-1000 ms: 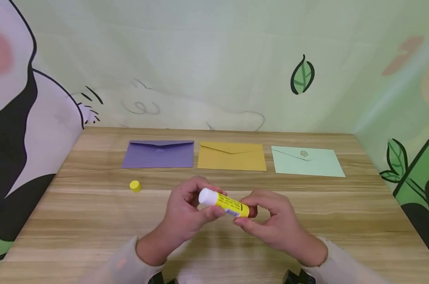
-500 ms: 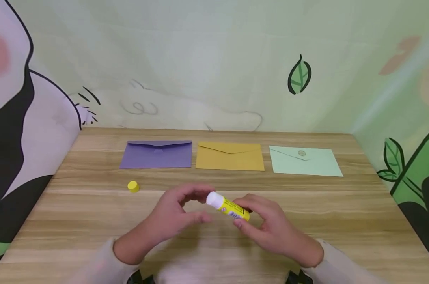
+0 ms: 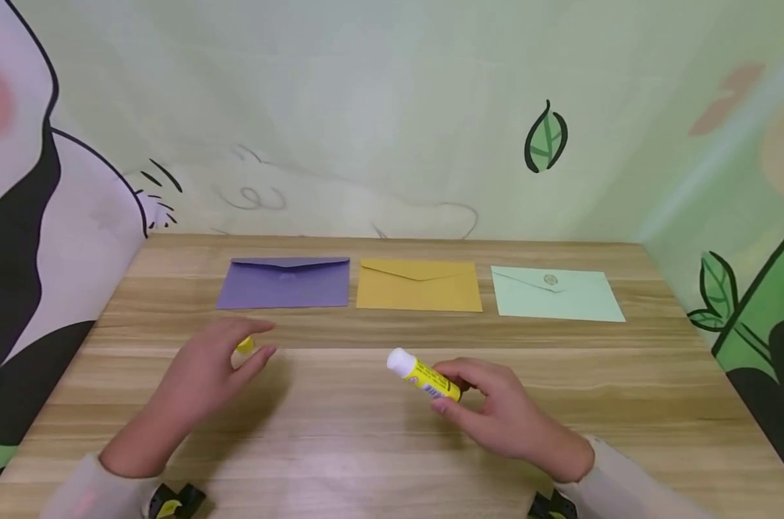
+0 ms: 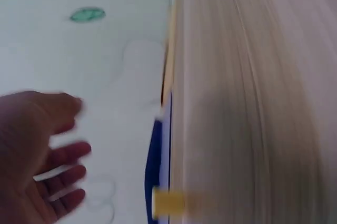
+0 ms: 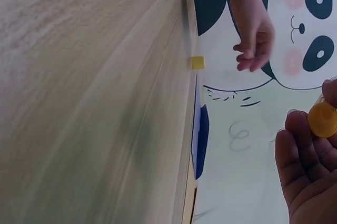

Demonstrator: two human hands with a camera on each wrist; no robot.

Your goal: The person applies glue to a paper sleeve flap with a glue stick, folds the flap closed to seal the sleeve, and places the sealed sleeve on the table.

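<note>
In the head view my right hand (image 3: 502,414) pinches a yellow glue stick (image 3: 434,382) between thumb and fingers, its white end tilted up and to the left. The right wrist view shows the round yellow base (image 5: 322,119) of that glue stick among the fingers. My left hand (image 3: 207,371) holds nothing; its fingers are spread apart above the table. Just beyond it, partly hidden by the fingers, is a small yellow cap (image 3: 245,346). That cap (image 4: 168,203) also shows in the left wrist view, on the table and apart from the hand (image 4: 37,150).
Three envelopes lie in a row along the far side of the wooden table (image 3: 346,440): purple (image 3: 284,288), yellow (image 3: 419,292) and pale green (image 3: 554,299). The purple one's flap stands slightly raised. Behind the table is a printed cloth backdrop (image 3: 366,122).
My left hand has let go of the glue stick and moved left to near the yellow cap. The right hand keeps holding the glue stick, almost in place.
</note>
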